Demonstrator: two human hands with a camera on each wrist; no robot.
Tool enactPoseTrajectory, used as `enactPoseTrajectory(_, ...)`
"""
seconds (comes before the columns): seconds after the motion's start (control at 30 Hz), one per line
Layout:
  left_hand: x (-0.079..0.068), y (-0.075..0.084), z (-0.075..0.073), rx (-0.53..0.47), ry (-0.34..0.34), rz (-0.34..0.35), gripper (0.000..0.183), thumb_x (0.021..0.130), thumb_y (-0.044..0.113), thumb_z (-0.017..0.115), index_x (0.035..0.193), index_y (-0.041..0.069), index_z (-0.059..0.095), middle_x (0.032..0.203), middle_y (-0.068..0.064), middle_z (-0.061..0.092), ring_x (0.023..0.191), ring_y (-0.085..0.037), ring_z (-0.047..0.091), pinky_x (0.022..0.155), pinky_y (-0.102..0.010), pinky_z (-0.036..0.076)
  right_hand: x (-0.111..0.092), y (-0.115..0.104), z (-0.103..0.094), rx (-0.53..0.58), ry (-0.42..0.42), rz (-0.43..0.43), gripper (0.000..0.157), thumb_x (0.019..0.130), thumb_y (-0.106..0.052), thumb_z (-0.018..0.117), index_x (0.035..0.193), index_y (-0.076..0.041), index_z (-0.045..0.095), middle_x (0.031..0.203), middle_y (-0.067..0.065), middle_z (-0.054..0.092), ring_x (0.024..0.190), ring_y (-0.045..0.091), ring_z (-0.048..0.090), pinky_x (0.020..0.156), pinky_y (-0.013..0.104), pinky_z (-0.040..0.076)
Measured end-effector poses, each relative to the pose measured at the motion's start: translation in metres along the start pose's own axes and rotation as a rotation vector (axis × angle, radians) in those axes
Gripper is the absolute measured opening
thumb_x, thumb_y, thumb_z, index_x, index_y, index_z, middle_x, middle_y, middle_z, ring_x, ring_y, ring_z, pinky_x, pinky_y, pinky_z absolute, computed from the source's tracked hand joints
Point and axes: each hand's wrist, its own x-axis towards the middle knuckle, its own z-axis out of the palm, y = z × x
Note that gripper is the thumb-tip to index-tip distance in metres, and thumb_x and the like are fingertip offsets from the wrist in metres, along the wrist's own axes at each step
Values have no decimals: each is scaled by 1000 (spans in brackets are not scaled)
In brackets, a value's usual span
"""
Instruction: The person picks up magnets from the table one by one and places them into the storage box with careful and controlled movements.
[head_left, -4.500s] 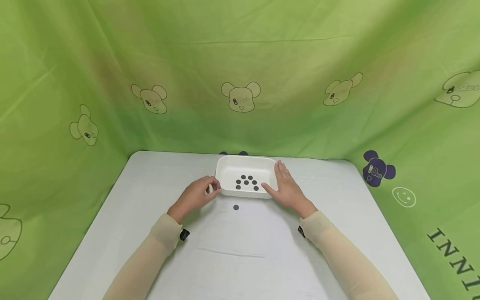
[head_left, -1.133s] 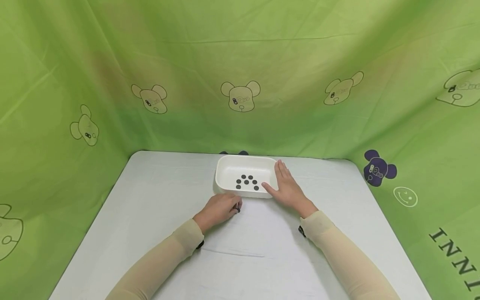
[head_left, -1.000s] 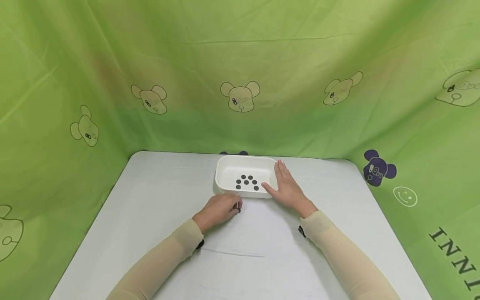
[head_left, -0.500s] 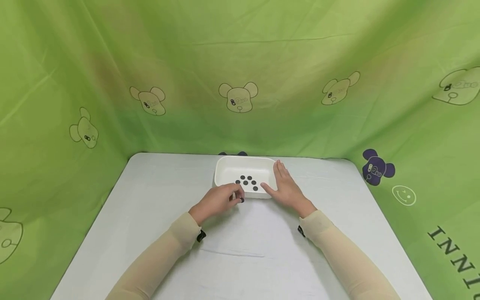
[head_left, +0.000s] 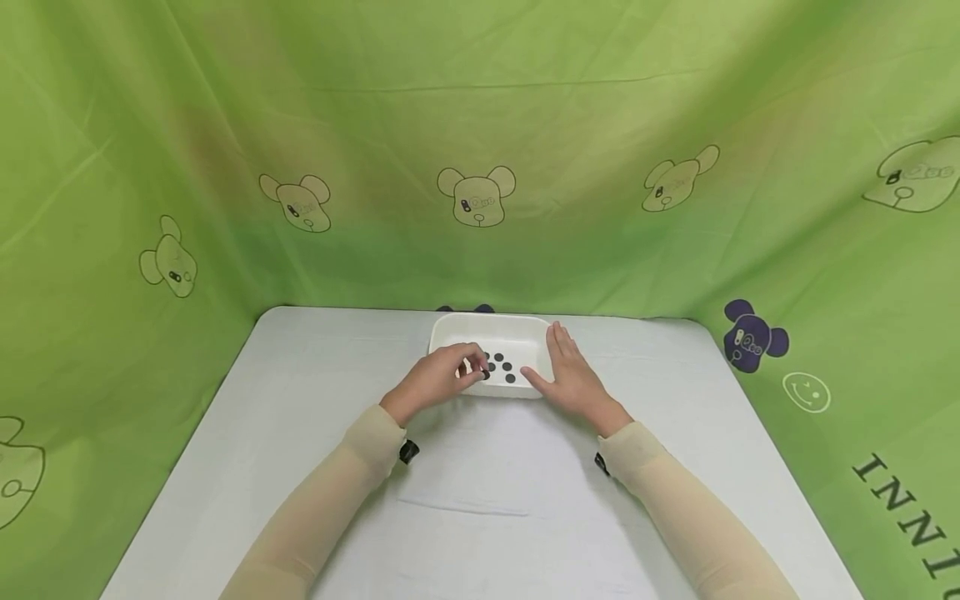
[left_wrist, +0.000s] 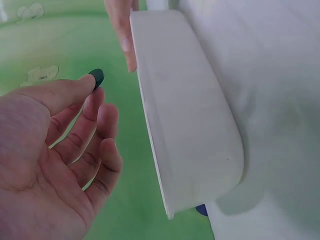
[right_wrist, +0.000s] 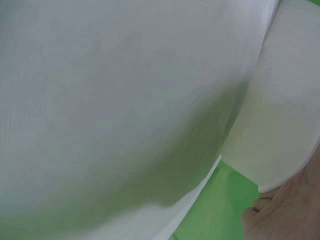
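A white rectangular tray stands near the far side of the table, with several small dark discs on its floor. My left hand is above the tray's near left part and pinches one dark round disc between thumb and fingertips. It hides some of the discs in the head view. My right hand rests on the tray's right end, fingers straight along the rim and thumb over the near edge. In the right wrist view, part of this hand shows beside the tray wall.
A white cloth with a crease covers the table. Green curtains printed with bear heads enclose the back and both sides, close behind the tray.
The left hand has picked up the disc that lay on the table before the tray, then raised it forward over the tray's near rim. The right hand has stayed put.
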Motion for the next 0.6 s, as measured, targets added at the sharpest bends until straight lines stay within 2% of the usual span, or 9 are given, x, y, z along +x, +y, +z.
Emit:
enactPoseTrajectory(0.17,12,-2,-1,-21,10,-26,5,106,16,71,111,17,71,100,7,72,85,-11,63,73,-29,53,0,0,-1,1,-11,7,107,107,-64,51,169,7,1,178,22,-7,166,37,-4,135,50,5)
enactPoseTrajectory(0.37,20,-7,6,22,-2,-87,5,105,19,72,110,18,72,101,9,71,82,-10,62,72,-30,52,1,-1,2,-9,-20,0,107,106,-64,51,168,8,1,178,26,-2,166,41,-1,135,52,7)
enactPoseTrajectory(0.6,32,-12,13,62,-20,-104,10,106,20,72,114,15,74,103,8,72,84,-10,62,75,-31,53,0,0,0,-19,-4,5,106,107,-63,52,168,8,2,177,27,-1,166,40,-2,135,53,8)
